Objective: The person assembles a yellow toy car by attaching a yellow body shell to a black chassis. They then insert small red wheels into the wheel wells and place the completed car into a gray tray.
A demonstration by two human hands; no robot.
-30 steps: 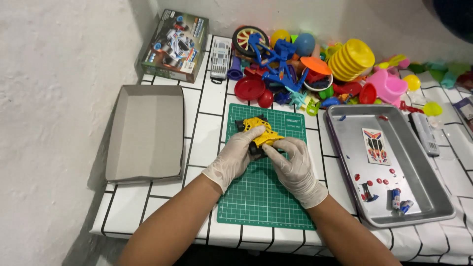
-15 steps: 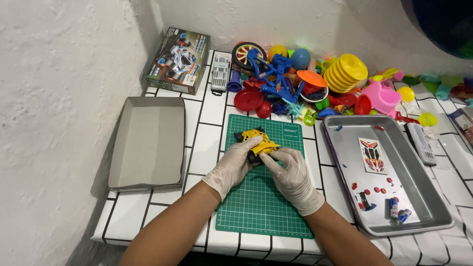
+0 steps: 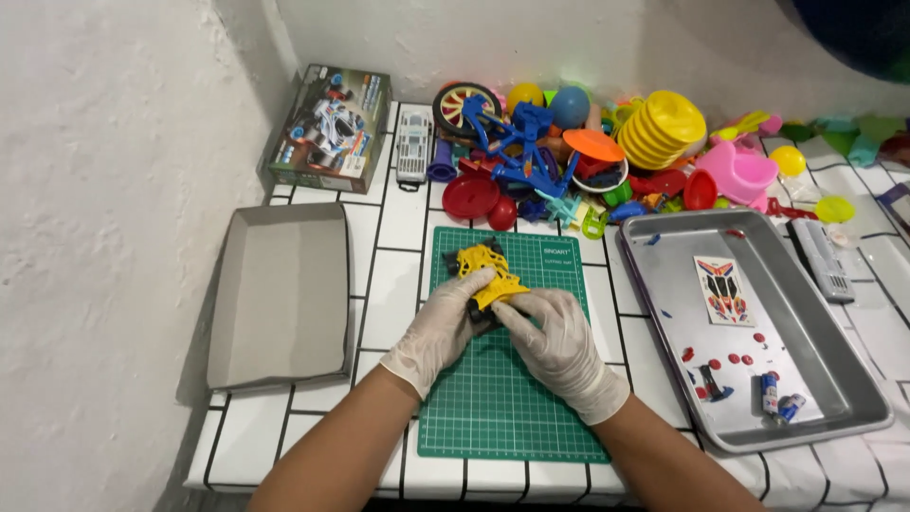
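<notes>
White latex gloves cover both hands: the left hand (image 3: 445,327) and the right hand (image 3: 555,343) together grasp one yellow plastic toy car body on a dark chassis (image 3: 485,280), held just above the far half of the one green gridded cutting mat (image 3: 502,408) on the white tiled table (image 3: 398,237). Left fingers wrap the toy's near left side; right fingers pinch its near right edge.

Compared with half a second ago, both hands grip the toy at the same spot over the mat; only the view has shifted a little, and nothing on the table has moved.

To the left lies one empty grey cardboard box lid (image 3: 280,294); far left stands one printed model-kit box (image 3: 330,128), with one white toy car shell (image 3: 414,144) beside it. To the right sits one silver metal tray (image 3: 825,332) holding one sticker sheet (image 3: 722,290), several small red round parts (image 3: 735,358) and two small batteries (image 3: 777,396). Along the far edge is a heap of coloured plastic toys, among them one blue toy bicycle (image 3: 517,152) and one stack of yellow plates (image 3: 668,128). Nothing blocks the hands.
</notes>
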